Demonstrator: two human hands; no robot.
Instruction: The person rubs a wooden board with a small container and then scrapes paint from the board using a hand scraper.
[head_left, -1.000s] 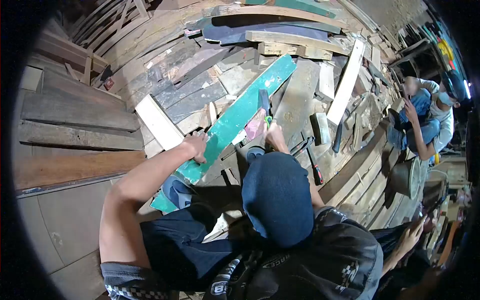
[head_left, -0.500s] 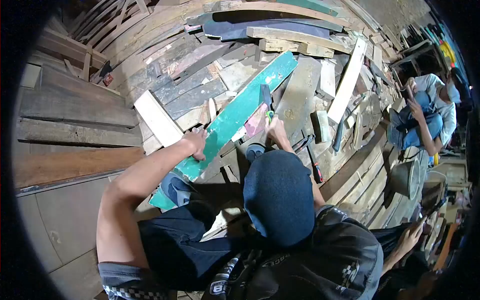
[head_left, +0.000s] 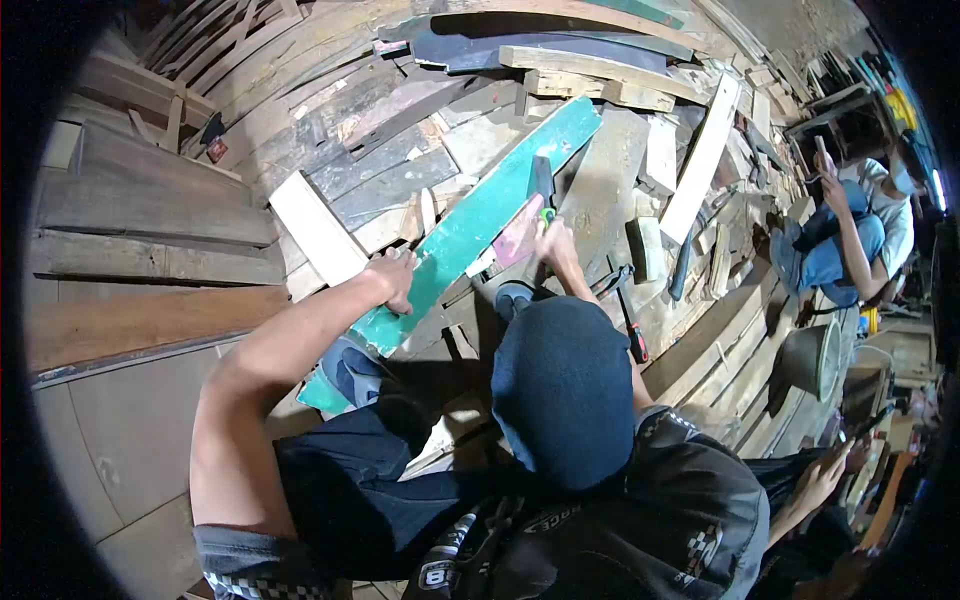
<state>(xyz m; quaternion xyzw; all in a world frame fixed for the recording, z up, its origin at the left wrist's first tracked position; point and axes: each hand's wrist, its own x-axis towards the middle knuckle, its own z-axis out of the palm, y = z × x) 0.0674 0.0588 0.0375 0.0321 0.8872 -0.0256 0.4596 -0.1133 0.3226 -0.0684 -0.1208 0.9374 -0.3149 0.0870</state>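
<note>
Green board: I see the green board (head_left: 478, 222) slanting from left of centre up to the upper middle of the frame, lying over the scrap wood
Left hand: on my feed the left hand (head_left: 390, 282) rests on the board's lower end, fingers bent onto its painted face; I cannot tell whether it closes around the edge
Right hand: near the centre I have the right hand (head_left: 556, 248) wrapped snugly around the handle of a hand tool (head_left: 542, 180), its dark flat part overlapping the board's right edge; I cannot tell if they touch
Beside the grip: I make out a pink piece (head_left: 517, 235) just left of the right hand, and red-handled pincers (head_left: 637, 343) to its lower right
Pale wood: one pale plank (head_left: 317, 230) lies left of the board, and a white board (head_left: 702, 160) leans through the upper right
Right side: I also see a seated person (head_left: 862, 230) raising a phone (head_left: 825, 156), above a bucket (head_left: 811, 356)
</note>
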